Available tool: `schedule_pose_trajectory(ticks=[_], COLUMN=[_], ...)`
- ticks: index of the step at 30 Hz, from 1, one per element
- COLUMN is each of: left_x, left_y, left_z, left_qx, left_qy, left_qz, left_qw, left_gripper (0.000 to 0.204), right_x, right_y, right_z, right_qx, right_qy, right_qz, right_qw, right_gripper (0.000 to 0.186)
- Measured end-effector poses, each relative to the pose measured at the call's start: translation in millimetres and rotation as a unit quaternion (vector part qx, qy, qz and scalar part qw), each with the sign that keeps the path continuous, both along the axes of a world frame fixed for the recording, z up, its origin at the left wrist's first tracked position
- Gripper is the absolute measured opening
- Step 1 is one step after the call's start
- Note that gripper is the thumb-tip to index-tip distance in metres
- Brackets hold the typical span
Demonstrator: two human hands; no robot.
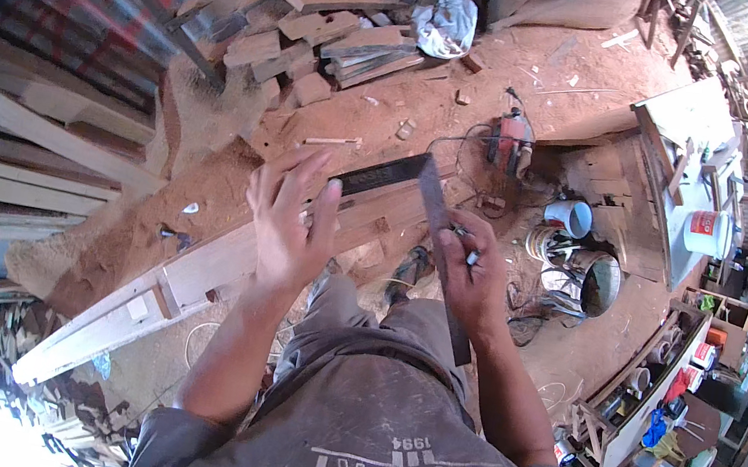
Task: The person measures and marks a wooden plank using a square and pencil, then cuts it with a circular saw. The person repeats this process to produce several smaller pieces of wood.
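Note:
My right hand is closed around the long arm of a dark metal carpenter's square. A small pale-ended item also shows between its fingers, too small to name. The square's short arm points left, above a long wooden beam that runs from lower left to upper right. My left hand is raised over the beam beside the tip of the short arm, fingers spread. A clear gap to the square cannot be made out. Mortise-like notches are cut in the beam.
A red power tool with a cord lies on the sawdust-covered ground ahead. Wood offcuts are piled at the far left, beside a white sack. Buckets and a metal drum stand at right, near a cluttered workbench.

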State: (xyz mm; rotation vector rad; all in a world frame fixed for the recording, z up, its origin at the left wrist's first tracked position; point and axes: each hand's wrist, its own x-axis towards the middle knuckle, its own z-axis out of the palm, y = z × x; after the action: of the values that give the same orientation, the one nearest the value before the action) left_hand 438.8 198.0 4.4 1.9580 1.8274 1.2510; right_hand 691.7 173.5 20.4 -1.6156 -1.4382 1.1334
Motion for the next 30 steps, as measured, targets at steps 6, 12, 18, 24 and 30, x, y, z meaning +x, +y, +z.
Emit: schedule_pose_trajectory(ticks=[6,12,18,24,30], left_x=[18,31,27,22,15], left_y=[20,30,41,43,50], left_z=[-25,-29,-36,-33,-27], left_qx=[-0.065,-0.079,-0.067,-0.065,-0.208], left_qy=[0.049,0.068,0.020,0.004,-0.185], left_qz=[-0.036,-0.037,-0.083,-0.102,-0.066], left_qw=[0.996,0.994,0.994,0.993,0.958], left_gripper=[0.038,0.032,0.032,0.027,0.027], right_x=[-19,-12,-11,-9,-5], right_y=[13,12,17,16,15], right_z=[-21,-34,-32,-32,-49], right_qx=[0.034,0.016,0.031,0.011,0.065], right_qy=[-0.050,-0.038,-0.043,-0.022,-0.028], right_qz=[0.066,0.035,0.035,0.015,0.009], right_qw=[0.996,0.999,0.998,1.000,0.997], right_gripper=[0.025,0.025,0.024,0.022,0.022])
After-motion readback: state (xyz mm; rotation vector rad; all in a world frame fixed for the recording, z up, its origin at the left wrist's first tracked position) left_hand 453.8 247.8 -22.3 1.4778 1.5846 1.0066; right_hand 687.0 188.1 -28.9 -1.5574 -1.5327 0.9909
